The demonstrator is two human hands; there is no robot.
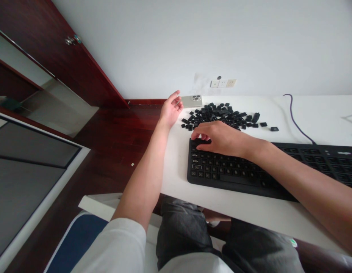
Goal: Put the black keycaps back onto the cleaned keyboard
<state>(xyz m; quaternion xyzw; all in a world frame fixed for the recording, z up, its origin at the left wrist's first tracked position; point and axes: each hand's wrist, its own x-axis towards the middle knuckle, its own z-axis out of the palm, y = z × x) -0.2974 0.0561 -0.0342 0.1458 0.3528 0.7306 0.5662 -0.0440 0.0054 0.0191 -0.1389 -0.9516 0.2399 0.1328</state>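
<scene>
White sleeve [119,242] nearest; left hand [171,109] loosely spread by the left edge of the table [176,159]; right hand [211,137], grip impossible to tell, over the far-left corner of the keyboard [241,179], keycaps [217,113] just beyond.

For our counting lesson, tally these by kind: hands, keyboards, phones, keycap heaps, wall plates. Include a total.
Left hand and right hand: 2
Keyboard: 1
Phone: 1
Keycap heap: 1
Wall plates: 3
Total: 8

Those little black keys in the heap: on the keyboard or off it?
Off: the keys lie loose in a pile on the white table, behind the keyboard.
</scene>
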